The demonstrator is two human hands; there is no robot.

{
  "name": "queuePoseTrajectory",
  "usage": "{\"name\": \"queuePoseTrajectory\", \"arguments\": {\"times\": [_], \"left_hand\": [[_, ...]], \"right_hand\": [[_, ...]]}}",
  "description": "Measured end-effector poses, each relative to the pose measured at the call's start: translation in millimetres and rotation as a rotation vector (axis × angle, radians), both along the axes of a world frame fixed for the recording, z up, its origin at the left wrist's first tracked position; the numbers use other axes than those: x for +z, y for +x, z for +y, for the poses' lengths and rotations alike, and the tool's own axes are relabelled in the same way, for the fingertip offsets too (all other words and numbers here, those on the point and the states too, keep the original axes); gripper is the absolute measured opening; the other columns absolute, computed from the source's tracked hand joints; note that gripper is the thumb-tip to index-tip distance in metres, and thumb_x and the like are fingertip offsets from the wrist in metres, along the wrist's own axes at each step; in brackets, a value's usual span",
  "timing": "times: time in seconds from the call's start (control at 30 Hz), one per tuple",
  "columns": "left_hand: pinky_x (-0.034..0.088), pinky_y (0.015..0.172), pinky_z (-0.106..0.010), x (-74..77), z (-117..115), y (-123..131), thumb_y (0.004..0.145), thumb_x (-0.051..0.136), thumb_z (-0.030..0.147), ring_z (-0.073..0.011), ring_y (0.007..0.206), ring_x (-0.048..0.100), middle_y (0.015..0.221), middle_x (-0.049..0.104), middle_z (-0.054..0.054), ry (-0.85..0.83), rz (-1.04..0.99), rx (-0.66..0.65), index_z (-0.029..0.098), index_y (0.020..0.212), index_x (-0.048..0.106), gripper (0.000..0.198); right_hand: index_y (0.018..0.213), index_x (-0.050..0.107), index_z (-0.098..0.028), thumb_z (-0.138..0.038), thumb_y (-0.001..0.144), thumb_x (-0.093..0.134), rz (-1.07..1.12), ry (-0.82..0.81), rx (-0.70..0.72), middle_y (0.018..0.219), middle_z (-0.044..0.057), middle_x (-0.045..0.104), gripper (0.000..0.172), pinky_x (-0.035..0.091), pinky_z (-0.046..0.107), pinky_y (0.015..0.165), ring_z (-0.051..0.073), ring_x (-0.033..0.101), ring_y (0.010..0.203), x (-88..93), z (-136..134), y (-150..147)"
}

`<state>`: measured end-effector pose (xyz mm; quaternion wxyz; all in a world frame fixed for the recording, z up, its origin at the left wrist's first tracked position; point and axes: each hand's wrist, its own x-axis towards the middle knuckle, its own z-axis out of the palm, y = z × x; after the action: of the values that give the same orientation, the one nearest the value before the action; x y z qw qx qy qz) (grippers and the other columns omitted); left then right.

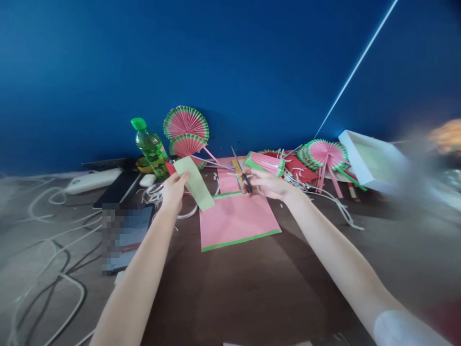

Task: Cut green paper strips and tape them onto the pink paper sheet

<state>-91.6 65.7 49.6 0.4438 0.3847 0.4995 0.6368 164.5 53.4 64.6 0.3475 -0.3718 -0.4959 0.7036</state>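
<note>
My left hand [175, 190] pinches the upper part of a pale green paper strip [197, 186], which hangs tilted over the left edge of a pink sheet. That pink sheet [236, 218] lies on the table and has green bands along its near and far edges. Above its far edge, my right hand [264, 183] is closed on dark-handled scissors [246, 182], their blades pointing up and away. The strip and the scissors are apart. Just behind my right hand is a folded pink and green paper piece [266, 163].
Round pleated fans [186, 123] lean at the blue wall, and more fans [326, 154] lie right, beside a white box [374, 161]. A green-capped bottle [151, 149], a white power bank [94, 181], a phone [117, 190] and loose cables [72, 276] occupy the left side.
</note>
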Motion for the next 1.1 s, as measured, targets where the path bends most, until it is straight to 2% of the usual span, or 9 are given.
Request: {"name": "queuePoseTrajectory", "arguments": {"times": [0.1,0.23,0.4,0.53,0.8,0.9,1.1], "left_hand": [[0.052,0.058,-0.026,6.9,-1,0,0.065,0.063,0.019,-0.0136,0.054,0.061,0.059,0.065,-0.001,-0.033,-0.101,-0.033,0.012,0.075,0.064,0.012],[0.054,0.059,-0.026,19.9,-4,2,0.072,0.058,0.012,-0.0117,0.051,0.061,0.061,0.066,0.000,-0.074,-0.261,-0.061,0.014,0.075,0.061,0.005],[0.054,0.056,-0.021,30.6,-5,5,0.077,0.054,0.008,-0.0097,0.054,0.063,0.063,0.066,0.002,-0.094,-0.391,-0.070,0.017,0.073,0.056,0.009],[0.052,0.055,-0.018,31.4,-4,5,0.079,0.053,0.009,-0.0083,0.056,0.063,0.062,0.065,0.003,-0.076,-0.431,-0.100,0.017,0.073,0.055,0.010],[0.054,0.068,-0.023,29.8,-3,6,0.082,0.051,0.012,-0.0089,0.063,0.065,0.067,0.066,0.004,-0.070,-0.472,-0.081,0.019,0.072,0.056,0.013],[0.054,0.068,-0.022,30.9,-2,7,0.083,0.048,0.011,-0.0084,0.062,0.065,0.065,0.065,0.005,-0.075,-0.513,-0.053,0.019,0.072,0.055,0.015],[0.055,0.069,-0.023,30.2,-2,10,0.084,0.049,0.012,-0.0083,0.061,0.064,0.065,0.066,0.004,-0.074,-0.532,-0.049,0.019,0.074,0.055,0.014]], "right_hand": [[0.093,0.041,-0.020,-0.018,0.078,0.056,-0.162,0.112,0.084,0.072,-0.003,0.054,0.021,0.048,0.024,0.056,0.009,0.059,0.060,1.3,-5,-1],[0.093,0.038,-0.020,-0.028,0.078,0.060,-0.387,0.202,0.260,0.079,-0.001,0.054,0.027,0.047,0.023,0.058,0.009,0.058,0.065,-1.8,-10,-3],[0.107,0.041,-0.018,-0.037,0.076,0.061,-0.559,0.310,0.414,0.072,-0.003,0.049,0.042,0.042,0.021,0.054,0.008,0.051,0.062,-6.6,-16,-5],[0.109,0.046,-0.020,-0.039,0.078,0.057,-0.503,0.323,0.417,0.080,0.000,0.051,0.039,0.044,0.022,0.059,0.009,0.054,0.070,-5.3,-17,-7],[0.104,0.049,-0.019,-0.039,0.078,0.058,-0.473,0.290,0.393,0.077,-0.001,0.052,0.034,0.045,0.021,0.056,0.008,0.055,0.065,-0.7,-20,-12],[0.104,0.048,-0.019,-0.038,0.078,0.058,-0.496,0.290,0.389,0.076,-0.001,0.052,0.033,0.045,0.021,0.055,0.009,0.055,0.066,-0.7,-21,-12],[0.101,0.047,-0.019,-0.036,0.078,0.058,-0.465,0.293,0.376,0.086,0.001,0.054,0.030,0.046,0.022,0.057,0.008,0.055,0.065,1.1,-22,-14]]}}
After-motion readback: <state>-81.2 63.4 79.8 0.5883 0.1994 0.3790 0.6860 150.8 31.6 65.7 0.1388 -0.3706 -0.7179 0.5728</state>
